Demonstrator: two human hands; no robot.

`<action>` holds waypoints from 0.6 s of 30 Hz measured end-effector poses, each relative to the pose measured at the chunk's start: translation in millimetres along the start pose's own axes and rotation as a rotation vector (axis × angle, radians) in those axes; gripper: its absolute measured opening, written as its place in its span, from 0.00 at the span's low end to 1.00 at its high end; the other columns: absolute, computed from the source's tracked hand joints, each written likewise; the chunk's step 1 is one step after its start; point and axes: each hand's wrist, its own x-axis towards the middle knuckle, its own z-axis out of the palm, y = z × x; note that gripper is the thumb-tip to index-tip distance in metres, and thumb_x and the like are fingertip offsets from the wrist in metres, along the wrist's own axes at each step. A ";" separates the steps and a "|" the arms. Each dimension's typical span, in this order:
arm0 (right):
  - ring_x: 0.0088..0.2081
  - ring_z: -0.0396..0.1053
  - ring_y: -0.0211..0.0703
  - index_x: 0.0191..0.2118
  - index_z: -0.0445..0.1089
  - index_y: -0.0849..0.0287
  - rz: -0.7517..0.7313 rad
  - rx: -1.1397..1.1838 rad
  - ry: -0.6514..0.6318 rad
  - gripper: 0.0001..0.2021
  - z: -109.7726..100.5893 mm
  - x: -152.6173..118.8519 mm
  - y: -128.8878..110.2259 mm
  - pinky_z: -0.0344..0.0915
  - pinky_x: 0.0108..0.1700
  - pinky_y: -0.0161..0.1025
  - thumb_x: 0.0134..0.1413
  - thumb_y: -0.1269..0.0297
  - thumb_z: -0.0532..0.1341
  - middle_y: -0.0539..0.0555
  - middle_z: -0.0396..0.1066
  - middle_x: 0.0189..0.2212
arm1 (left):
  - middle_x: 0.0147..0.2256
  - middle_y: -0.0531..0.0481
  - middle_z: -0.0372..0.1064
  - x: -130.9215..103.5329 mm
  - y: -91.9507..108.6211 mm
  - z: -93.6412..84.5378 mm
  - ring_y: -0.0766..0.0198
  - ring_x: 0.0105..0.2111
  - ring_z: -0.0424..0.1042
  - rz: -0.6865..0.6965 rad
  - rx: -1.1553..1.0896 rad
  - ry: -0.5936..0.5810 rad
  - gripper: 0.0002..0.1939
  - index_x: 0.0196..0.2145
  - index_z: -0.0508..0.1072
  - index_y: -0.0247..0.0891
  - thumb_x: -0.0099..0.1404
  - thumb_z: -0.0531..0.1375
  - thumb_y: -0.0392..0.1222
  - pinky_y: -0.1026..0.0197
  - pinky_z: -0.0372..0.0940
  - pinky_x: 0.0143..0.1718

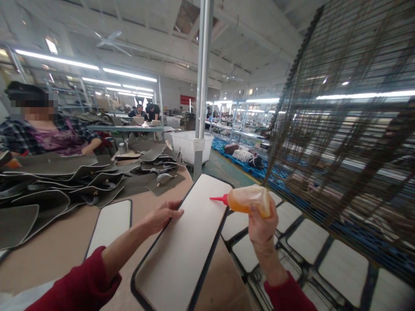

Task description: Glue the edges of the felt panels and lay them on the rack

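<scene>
My left hand [164,216] grips the left edge of a long white panel [184,242] with a dark rim and rounded corners, thumb on its face. The panel is tilted up over the brown tabletop. In my right hand [263,222] is a squeeze bottle [248,199] of amber liquid, fingers wrapped round its base. Its red pointed nozzle aims left, over the upper part of the panel; whether the tip touches cannot be made out. A second white panel [110,222] lies on the table to the left.
Grey sheet pieces [71,177] are heaped on the table [158,196] at left, where a co-worker [52,134] sits. A metal post [201,86] and white bin [184,147] stand ahead. At right are a wire rack [340,108] and several framed panels [308,239].
</scene>
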 end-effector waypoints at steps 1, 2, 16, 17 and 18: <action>0.45 0.72 0.50 0.47 0.69 0.57 0.014 -0.005 0.001 0.29 1.5 -0.8 3.1 0.67 0.52 0.51 0.36 0.54 0.71 0.54 0.73 0.44 | 0.33 0.43 0.80 0.9 -1.0 -0.3 0.57 0.28 0.76 -0.001 -0.004 -0.007 0.27 0.38 0.80 0.31 0.36 0.74 0.38 0.62 0.70 0.30; 0.44 0.72 0.50 0.47 0.69 0.57 0.039 -0.022 -0.018 0.29 0.7 -8.2 5.6 0.68 0.51 0.49 0.35 0.55 0.72 0.55 0.73 0.44 | 0.33 0.44 0.80 2.6 -2.1 -1.5 0.57 0.28 0.76 -0.005 -0.010 -0.004 0.28 0.38 0.80 0.31 0.35 0.74 0.37 0.62 0.70 0.30; 0.44 0.74 0.50 0.47 0.70 0.58 0.060 -0.058 0.038 0.27 -0.4 -22.3 5.6 0.72 0.47 0.46 0.37 0.58 0.72 0.55 0.76 0.42 | 0.32 0.43 0.80 15.9 -9.6 -23.3 0.53 0.29 0.78 -0.053 -0.069 0.030 0.34 0.43 0.76 0.31 0.35 0.75 0.38 0.59 0.72 0.30; 0.43 0.74 0.50 0.47 0.70 0.58 0.085 -0.050 0.013 0.27 -3.9 -29.3 4.7 0.72 0.46 0.45 0.37 0.58 0.72 0.55 0.76 0.41 | 0.32 0.43 0.80 18.4 -9.6 -24.1 0.54 0.29 0.78 -0.063 -0.082 0.042 0.35 0.43 0.76 0.31 0.34 0.76 0.37 0.59 0.73 0.30; 0.43 0.75 0.51 0.47 0.70 0.58 0.129 -0.039 -0.042 0.27 -8.8 -41.1 3.5 0.73 0.45 0.44 0.37 0.59 0.72 0.56 0.76 0.41 | 0.31 0.43 0.80 21.5 -9.9 -25.1 0.54 0.28 0.78 -0.077 -0.089 0.057 0.35 0.43 0.76 0.30 0.33 0.76 0.36 0.59 0.73 0.29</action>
